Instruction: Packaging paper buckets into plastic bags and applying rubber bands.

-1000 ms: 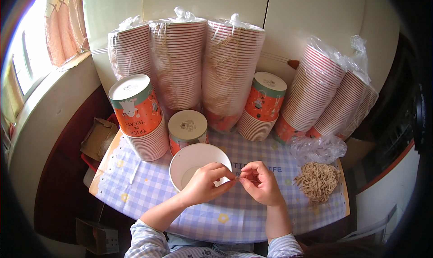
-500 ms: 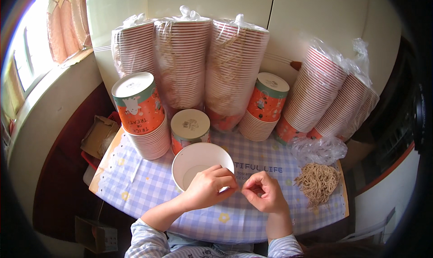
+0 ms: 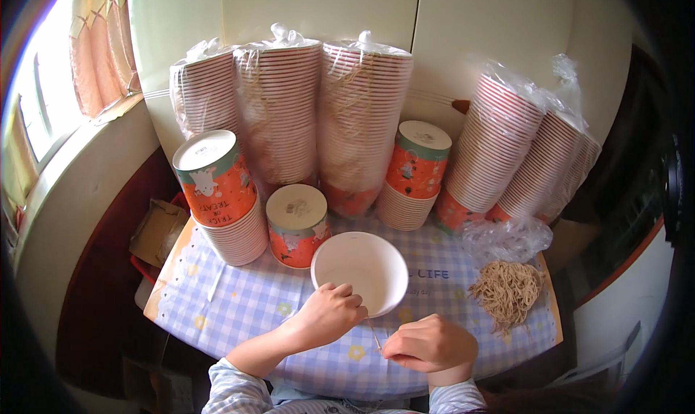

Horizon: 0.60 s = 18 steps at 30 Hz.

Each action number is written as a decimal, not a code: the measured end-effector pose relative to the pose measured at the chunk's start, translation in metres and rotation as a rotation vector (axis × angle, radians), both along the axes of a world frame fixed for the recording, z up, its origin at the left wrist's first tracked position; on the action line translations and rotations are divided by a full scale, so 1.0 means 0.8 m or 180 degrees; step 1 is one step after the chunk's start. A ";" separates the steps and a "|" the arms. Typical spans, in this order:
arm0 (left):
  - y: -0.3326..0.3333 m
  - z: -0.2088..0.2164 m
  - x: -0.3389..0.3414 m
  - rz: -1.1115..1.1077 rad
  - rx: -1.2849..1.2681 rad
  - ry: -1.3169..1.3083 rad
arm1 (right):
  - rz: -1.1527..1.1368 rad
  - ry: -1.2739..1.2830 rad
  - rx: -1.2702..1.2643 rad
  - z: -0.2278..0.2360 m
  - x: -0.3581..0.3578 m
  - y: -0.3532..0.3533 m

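Note:
A white-lined paper bucket (image 3: 373, 269) stands tilted toward me with its mouth facing up. My left hand (image 3: 327, 317) is closed at its near left rim, fingers curled over the edge; whether they also hold string is hidden. A thin piece of twine (image 3: 376, 336) runs down from the bucket's near rim. At its lower end my right hand (image 3: 432, 346) is closed in a pinch on the twine, low over the table's front part. A heap of beige twine (image 3: 507, 292) lies to the right.
Upside-down orange and green buckets (image 3: 298, 218) stand behind on the checked tablecloth (image 3: 239, 298), some on stacks. Tall plastic-wrapped bucket stacks (image 3: 365, 117) line the back, with more leaning at the right (image 3: 496, 146). Crumpled clear plastic (image 3: 507, 238) lies beside the twine heap.
The bucket has shifted right and tilted. My hands, earlier close together in front of it, have parted: the left at the rim, the right lower and nearer, drawing the twine.

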<state>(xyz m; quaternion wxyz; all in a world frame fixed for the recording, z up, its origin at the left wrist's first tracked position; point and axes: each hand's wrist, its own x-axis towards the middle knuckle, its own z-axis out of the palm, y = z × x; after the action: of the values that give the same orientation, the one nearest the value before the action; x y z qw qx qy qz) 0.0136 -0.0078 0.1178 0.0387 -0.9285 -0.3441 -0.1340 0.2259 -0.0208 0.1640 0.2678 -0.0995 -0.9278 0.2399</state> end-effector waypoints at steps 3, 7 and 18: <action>0.025 -0.021 0.006 0.0291 0.0276 -0.0225 | -0.0222 -0.0348 0.0223 -0.007 -0.006 0.000; 0.068 -0.051 0.009 0.0539 0.0707 -0.0707 | -0.0938 -0.0606 0.0439 -0.024 -0.017 0.010; 0.076 -0.121 0.005 0.1130 0.0163 -0.2764 | -0.2085 -0.0501 -0.0150 -0.134 -0.051 0.056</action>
<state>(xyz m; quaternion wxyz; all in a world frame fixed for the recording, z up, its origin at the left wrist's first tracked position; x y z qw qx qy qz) 0.0172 0.0528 0.0212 -0.0637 -0.7120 -0.4785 -0.5099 0.1852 0.0242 0.0567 0.2559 -0.4167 -0.8586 0.1540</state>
